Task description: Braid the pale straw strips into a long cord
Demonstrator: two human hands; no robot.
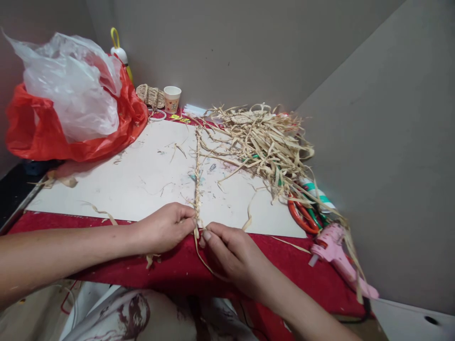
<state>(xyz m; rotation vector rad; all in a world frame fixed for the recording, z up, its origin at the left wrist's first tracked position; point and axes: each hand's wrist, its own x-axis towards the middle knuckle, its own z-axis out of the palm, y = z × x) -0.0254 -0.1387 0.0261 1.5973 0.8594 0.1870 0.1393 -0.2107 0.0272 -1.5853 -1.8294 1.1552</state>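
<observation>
A thin braid of pale dried straw [198, 175] runs straight away from me across a white board [142, 189]. At its near end my left hand [168, 226] pinches it between thumb and forefinger. Just to the right, my right hand [231, 248] is closed, thumb against forefinger, on a loose straw strand [204, 263] that hangs below the braid and curves under that hand. The fingertips of the two hands are close together at the board's front edge. My right palm is turned away, so its other fingers are partly hidden.
A heap of loose straw [263, 147] covers the back right. Orange-handled scissors [302, 215] and a pink glue gun [334, 251] lie at the right edge. Back left are a red plastic bag [42, 128], a paper cup [172, 100] and a bundle of cord [151, 96]. Grey walls enclose the table.
</observation>
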